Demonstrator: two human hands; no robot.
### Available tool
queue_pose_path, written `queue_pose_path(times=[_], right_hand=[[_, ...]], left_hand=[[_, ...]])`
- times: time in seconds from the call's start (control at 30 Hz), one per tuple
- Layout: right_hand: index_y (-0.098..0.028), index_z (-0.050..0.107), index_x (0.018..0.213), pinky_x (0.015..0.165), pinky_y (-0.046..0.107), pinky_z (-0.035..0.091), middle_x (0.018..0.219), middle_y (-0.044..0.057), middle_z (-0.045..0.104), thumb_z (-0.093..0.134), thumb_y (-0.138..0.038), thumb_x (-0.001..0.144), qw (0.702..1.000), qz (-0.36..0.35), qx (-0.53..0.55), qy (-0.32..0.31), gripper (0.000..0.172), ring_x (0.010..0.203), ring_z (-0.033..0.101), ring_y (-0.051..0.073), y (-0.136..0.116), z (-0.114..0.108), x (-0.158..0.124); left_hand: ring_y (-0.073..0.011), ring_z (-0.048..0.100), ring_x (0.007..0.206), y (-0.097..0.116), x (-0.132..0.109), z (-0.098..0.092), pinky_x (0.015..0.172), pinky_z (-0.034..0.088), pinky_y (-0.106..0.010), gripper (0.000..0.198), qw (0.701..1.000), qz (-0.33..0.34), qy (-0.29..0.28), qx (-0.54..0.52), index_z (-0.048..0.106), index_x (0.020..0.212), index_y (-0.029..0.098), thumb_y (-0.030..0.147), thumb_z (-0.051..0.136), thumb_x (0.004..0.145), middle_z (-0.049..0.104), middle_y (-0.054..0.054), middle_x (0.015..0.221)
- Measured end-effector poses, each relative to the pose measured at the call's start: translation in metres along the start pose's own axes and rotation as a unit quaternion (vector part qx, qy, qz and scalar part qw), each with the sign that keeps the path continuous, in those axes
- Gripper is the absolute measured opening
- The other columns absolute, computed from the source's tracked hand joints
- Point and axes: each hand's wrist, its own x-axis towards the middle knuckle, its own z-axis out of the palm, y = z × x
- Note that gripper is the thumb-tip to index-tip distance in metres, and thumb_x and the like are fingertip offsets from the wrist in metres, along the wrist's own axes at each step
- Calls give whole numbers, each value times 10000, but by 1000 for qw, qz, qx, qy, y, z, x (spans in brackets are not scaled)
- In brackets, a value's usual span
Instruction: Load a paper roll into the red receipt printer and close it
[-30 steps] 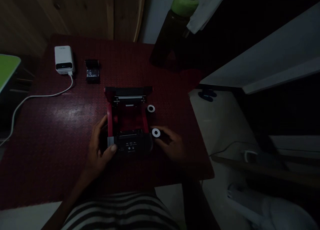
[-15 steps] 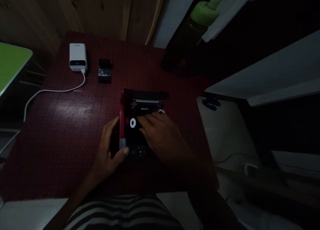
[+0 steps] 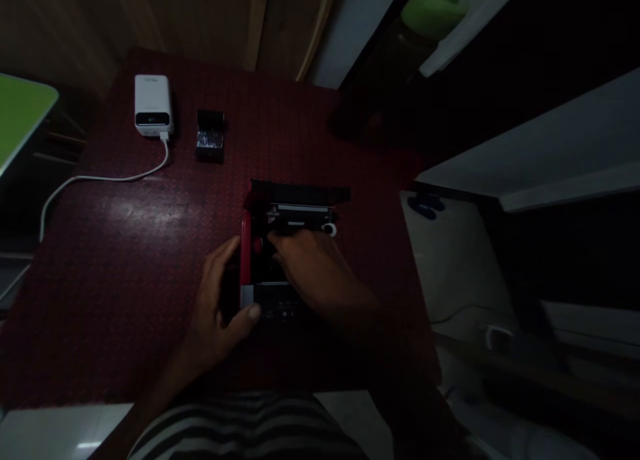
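Observation:
A small red-and-black machine (image 3: pixel 247 253), which looks like a compact printer, sits on the table with its dark lid (image 3: pixel 305 193) raised. My left hand (image 3: pixel 215 307) grips its left side, thumb over the front corner and fingers along the outer wall. Inside the open bay is my right hand (image 3: pixel 313 267), fingers bent and drawn together near the left inner wall; what the fingertips hold, if anything, is hidden in shadow. A white ring (image 3: pixel 329 230) shows at the bay's right side, beyond my right knuckles.
A white power bank (image 3: pixel 153 103) with a plugged-in white cable (image 3: pixel 110 178) lies at the back left of the red table (image 3: pixel 140 260). Beside it is a small black object (image 3: pixel 210 137) with a shiny patch. A green-capped bottle (image 3: pixel 434 10) stands at the back right.
My right hand has moved left inside the bay. The left white ring no longer shows there, while the right ring has come into fuller view. My left hand keeps its hold.

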Motion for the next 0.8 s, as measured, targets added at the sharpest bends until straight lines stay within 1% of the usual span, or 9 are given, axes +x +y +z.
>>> queue_pose_path(times=[0.07,0.17,0.3,0.37,0.43,0.53,0.67,0.73,0.8], right_hand=[[-196,825,1226,780,373,593,1099,140,884,562,-84,1103,1000,-6,30,10,311,982,858,305,5,5,-1],[-228,817,1246,892,363,614,1152,104,874,567,-36,1061,993,-38,103,49,366,1051,830,264,17,15,-7],[-227,768,1405,1061,395,612,1327,87,845,548,16,1009,970,-124,167,124,515,1209,773,251,32,27,-25],[-197,768,1416,1092,411,607,1354,99,838,557,-24,1051,958,-164,186,144,456,1227,755,252,35,30,-36],[-179,800,1351,1073,434,611,1265,109,857,568,-91,1106,951,-183,198,151,348,1178,752,259,35,31,-44],[-184,824,1253,1054,458,601,1148,92,858,582,-138,1139,944,-193,217,158,272,1119,741,259,35,34,-50],[-179,817,1093,1000,411,596,1073,77,840,594,-140,1145,920,-224,246,207,232,1030,733,232,35,39,-52],[-171,802,1018,976,384,589,1021,71,826,592,-130,1146,909,-234,244,244,249,989,723,218,33,40,-54],[-158,794,986,966,369,587,991,69,814,603,-128,1142,908,-219,225,278,249,973,712,214,29,40,-59]], left_hand=[[-376,452,1625,0,0,-1,1347,381,-601,780,1000,-6,-3,2,394,1775,459,574,714,1072,484,-69,1749],[-392,457,1627,1,0,-3,1345,388,-627,783,1000,-13,-7,3,409,1771,430,575,721,1068,489,-85,1749],[-396,454,1643,10,0,-8,1363,373,-636,768,999,-51,-11,-14,454,1749,401,558,743,1056,498,-87,1756],[-395,458,1651,18,3,-11,1372,366,-627,722,996,-87,-15,-31,504,1723,376,573,722,1064,523,-87,1755],[-398,491,1635,27,10,-14,1359,391,-620,682,992,-115,0,-45,555,1691,343,591,697,1072,563,-95,1738],[-384,576,1568,36,32,-17,1282,488,-586,606,989,-124,62,-42,624,1631,323,592,667,1090,610,-90,1706],[-330,588,1555,41,79,-17,1262,496,-501,538,992,-66,106,-29,679,1576,363,630,637,1111,638,-58,1678],[-325,628,1496,42,102,-14,1243,495,-491,551,992,-26,122,-29,758,1472,312,690,629,1092,707,-72,1585],[-319,689,1384,44,117,-9,1199,518,-494,524,992,-27,115,-33,847,1241,245,689,608,1099,771,-98,1450]])
